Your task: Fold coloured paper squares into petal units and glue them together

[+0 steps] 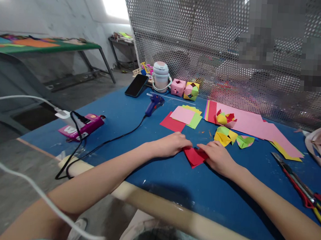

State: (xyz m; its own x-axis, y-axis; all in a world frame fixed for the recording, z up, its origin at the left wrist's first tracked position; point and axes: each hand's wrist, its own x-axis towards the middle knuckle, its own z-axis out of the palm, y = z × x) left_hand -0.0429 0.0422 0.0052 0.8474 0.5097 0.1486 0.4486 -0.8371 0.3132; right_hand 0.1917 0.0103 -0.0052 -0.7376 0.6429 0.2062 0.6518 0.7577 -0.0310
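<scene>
"Two hands, left hand and right hand, meet over the blue table. What could go wrong?"

"I'd watch the red folded paper between them. If one hand pulls harder than the other, it could skew or crease off line."

"Anything else?"

"Perhaps the black cord, left of the left forearm. An arm sweeping left could snag it and drag the glue gun on the far side. On the right, the yellow folded piece sits just beyond the right hand, so a careless knuckle could crush it."

"Where does the red paper lie against each hand?"

"Right of the left hand's fingertips, at its far left corner, and left of the right hand, whose fingers reach its right side. Its near corner points towards the person, on the table."

"And the grip?"

"Both look pinched on the paper's edges, left fingers bunched, right thumb bent inward. I can't tell what the fingers do underneath."
</scene>
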